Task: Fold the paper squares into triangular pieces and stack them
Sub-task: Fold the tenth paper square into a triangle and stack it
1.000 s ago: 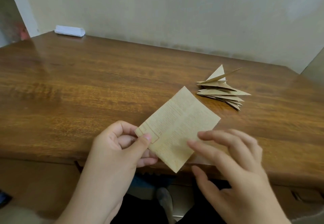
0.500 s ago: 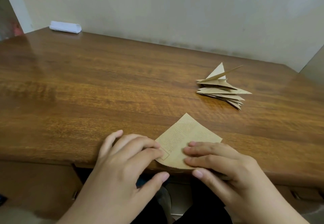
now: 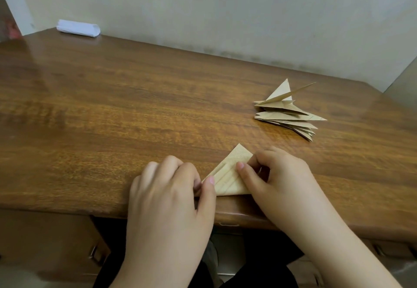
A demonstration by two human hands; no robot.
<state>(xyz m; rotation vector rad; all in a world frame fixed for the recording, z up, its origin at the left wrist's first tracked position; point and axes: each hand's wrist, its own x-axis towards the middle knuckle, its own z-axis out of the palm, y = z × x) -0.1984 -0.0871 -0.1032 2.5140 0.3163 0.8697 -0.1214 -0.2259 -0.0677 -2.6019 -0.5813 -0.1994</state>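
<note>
Wooden tabletop is bearing all items, with both hands working at its near edge. Left hand is pinching the left corner of the folded paper triangle, while right hand is gripping its right edge, the piece lying flat between them. Stack of folded triangles is sitting well apart at right; white folded paper is lying at the far left corner.
</note>
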